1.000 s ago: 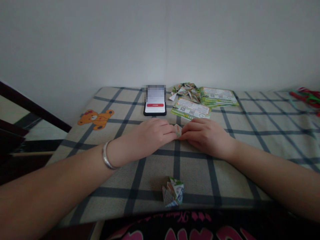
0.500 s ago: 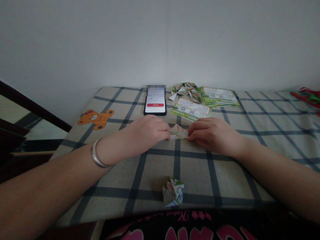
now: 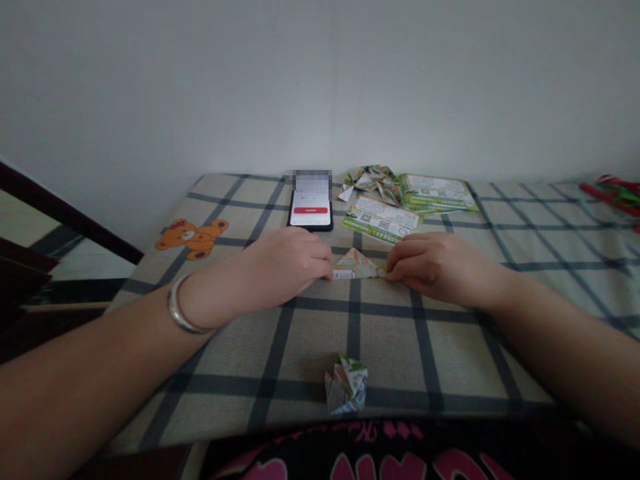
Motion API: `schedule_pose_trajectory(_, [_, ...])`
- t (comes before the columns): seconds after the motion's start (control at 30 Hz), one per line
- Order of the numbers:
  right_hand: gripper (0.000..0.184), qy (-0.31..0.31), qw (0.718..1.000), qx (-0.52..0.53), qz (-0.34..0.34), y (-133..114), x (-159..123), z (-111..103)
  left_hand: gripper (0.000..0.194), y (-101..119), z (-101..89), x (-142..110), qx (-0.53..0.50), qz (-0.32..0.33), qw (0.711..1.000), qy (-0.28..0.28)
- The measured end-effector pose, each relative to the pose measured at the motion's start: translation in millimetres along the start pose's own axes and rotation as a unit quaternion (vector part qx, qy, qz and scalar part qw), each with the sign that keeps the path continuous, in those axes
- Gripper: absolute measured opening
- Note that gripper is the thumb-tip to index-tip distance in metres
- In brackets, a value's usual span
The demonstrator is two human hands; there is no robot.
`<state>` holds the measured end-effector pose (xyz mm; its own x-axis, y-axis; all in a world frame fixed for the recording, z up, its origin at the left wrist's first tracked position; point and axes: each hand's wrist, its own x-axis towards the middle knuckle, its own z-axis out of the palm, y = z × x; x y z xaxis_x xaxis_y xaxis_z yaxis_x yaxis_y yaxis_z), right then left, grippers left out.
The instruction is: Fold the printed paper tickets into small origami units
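Note:
A small folded printed paper (image 3: 357, 265) lies on the checked tablecloth (image 3: 450, 347), with a peak in its middle. My left hand (image 3: 285, 263), a silver bangle on its wrist, pinches the paper's left end with curled fingers. My right hand (image 3: 440, 267) pinches the right end in the same way. The paper stretches flat between the two hands. A finished folded paper piece (image 3: 346, 383) stands near the table's front edge, close to my body.
A lit phone (image 3: 311, 207) lies behind my hands. To its right are printed leaflets (image 3: 385, 219), a stack of them (image 3: 435, 192) and several folded paper pieces (image 3: 370, 179). A bear print (image 3: 193, 237) marks the cloth at left. Red and green items (image 3: 617, 193) sit far right.
My hands have drawn apart sideways, left going left and right going right. The paper between them has spread from a small bunched piece into a wider flat strip with a peak.

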<state>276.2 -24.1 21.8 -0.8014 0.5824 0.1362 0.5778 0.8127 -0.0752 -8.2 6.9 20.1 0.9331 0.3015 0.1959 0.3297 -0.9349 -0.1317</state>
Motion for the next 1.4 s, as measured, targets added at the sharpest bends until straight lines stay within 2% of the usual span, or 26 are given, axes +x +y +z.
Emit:
schedule_pose_trajectory(0.17, [0.024, 0.001, 1.0, 0.015, -0.003, 2.5, -2.5, -1.6, 0.03, -5.5, 3.3, -2.3, -0.048, 0.006, 0.998, 0.03])
schedule_pose_trajectory(0.47, [0.023, -0.01, 0.999, 0.045, 0.015, 4.2, -1.8, -3.2, 0.029, -3.8, 2.7, -1.7, -0.108, -0.031, 0.993, 0.028])
schedule_pose_trajectory(0.6, [0.018, -0.016, 0.998, 0.042, 0.045, 2.8, 0.5, 0.6, 0.026, -0.4, 2.1, -0.6, -0.091, -0.042, 0.995, 0.025])
schedule_pose_trajectory(0.73, [0.018, 0.024, 0.994, 0.007, 0.105, -2.6, 4.7, 6.1, 0.02, 7.5, 4.8, 1.7, -0.044, -0.09, 0.995, 0.028])
schedule_pose_trajectory(0.87, [0.026, 0.025, 0.995, -0.007, 0.093, -7.3, 8.8, 10.3, 0.023, 13.6, 14.1, 2.9, -0.023, -0.108, 0.992, 0.056])
schedule_pose_trajectory(1.0, [0.026, 0.044, 0.995, -0.005, 0.094, -8.5, 10.5, 14.0, 0.024, 14.9, 22.4, 2.7, -0.01, -0.108, 0.992, 0.059])
schedule_pose_trajectory(1.13, [0.025, 0.062, 0.995, 0.003, 0.08, -8.1, 11.2, 16.5, 0.038, 15.4, 23.9, 2.3, -0.032, -0.148, 0.987, 0.063])
schedule_pose_trajectory(1.4, [0.021, 0.085, 0.994, 0.049, 0.052, -5.8, 13.4, 20.1, 0.043, 16.3, 25.2, 2.9, -0.059, -0.124, 0.988, 0.07])
